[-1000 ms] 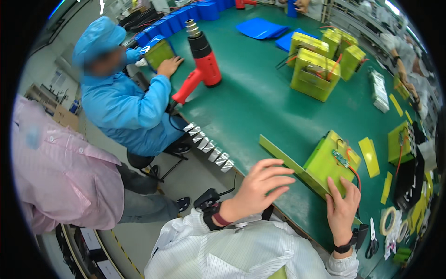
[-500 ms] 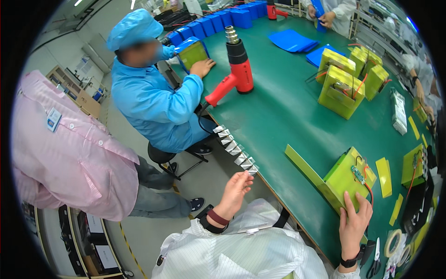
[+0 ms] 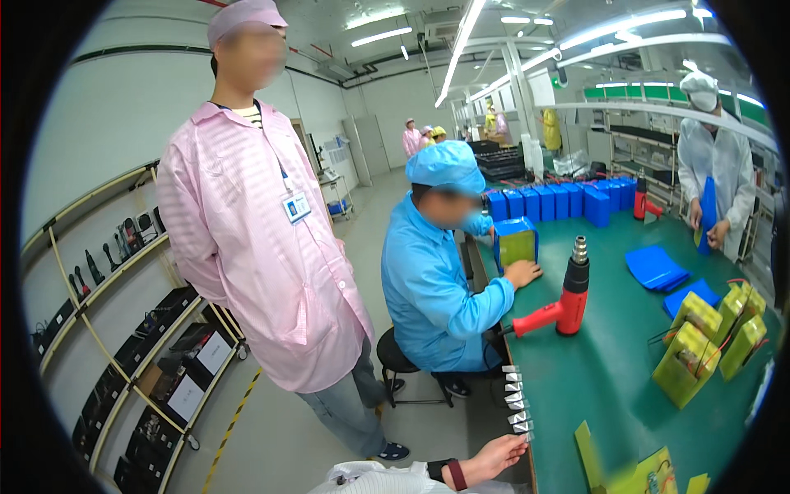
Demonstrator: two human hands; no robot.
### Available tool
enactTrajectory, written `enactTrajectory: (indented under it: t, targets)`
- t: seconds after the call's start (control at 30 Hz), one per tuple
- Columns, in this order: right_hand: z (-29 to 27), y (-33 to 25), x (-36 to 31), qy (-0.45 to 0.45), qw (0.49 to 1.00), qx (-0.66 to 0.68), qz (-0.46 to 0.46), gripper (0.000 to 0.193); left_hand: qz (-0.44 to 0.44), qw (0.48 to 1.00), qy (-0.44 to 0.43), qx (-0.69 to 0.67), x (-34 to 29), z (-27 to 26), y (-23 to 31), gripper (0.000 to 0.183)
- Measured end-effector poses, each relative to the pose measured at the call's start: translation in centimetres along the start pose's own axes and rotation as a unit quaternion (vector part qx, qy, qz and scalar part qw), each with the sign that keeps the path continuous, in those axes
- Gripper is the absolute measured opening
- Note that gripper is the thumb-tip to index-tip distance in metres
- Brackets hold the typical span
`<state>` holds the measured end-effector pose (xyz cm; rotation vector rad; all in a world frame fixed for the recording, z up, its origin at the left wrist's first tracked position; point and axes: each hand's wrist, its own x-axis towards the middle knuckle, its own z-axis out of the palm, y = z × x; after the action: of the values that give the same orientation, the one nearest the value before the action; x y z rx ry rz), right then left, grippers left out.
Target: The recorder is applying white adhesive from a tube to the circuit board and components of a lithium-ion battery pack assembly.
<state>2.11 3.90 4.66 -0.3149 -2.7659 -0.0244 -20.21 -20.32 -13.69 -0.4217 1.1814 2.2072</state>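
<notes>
My left hand (image 3: 497, 456) reaches the table's near-left edge, thumb and fingers pinched on the closest of several small silvery tape pieces (image 3: 516, 401) hanging in a row there. Just right of it, a yellow-green strip (image 3: 587, 457) lies on the green table (image 3: 568, 387). A yellow-green battery pack (image 3: 652, 477) with wires is cut off by the lower edge. My right hand is out of view.
A red heat gun (image 3: 568, 300) stands nozzle up on the table. Beyond sits a person in blue (image 3: 444, 272) holding a blue-wrapped pack (image 3: 516, 244). More yellow-green packs (image 3: 690, 362) and blue sheets (image 3: 656, 268) are at right. A person in pink (image 3: 263, 239) stands at left.
The view has swung up and to the left, so my right hand and most of the near battery pack have left it. My left hand stays at the closest tape piece.
</notes>
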Motion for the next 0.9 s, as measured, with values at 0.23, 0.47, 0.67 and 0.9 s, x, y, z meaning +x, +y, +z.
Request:
enactTrajectory:
  t: [0.23,0.47,0.67,0.9]
  targets:
    - [-0.6,-0.3,0.5,0.008,1.000,-0.008,0.010,0.040,0.034,0.999,0.000,0.019,0.7,0.4,0.2,0.021]
    - [-0.3,0.0,0.9,0.043,0.999,0.012,-0.008,0.040,0.143,0.981,0.020,0.129,0.0,1.7,0.8,0.020]
    - [0.2,-0.2,0.5,0.018,1.000,-0.013,0.015,0.039,0.250,0.933,0.050,0.254,-0.1,1.6,0.4,0.020]
    - [0.0,-0.2,0.4,0.042,0.999,0.014,0.005,0.039,0.384,0.847,0.068,0.361,-0.2,1.6,0.2,0.021]
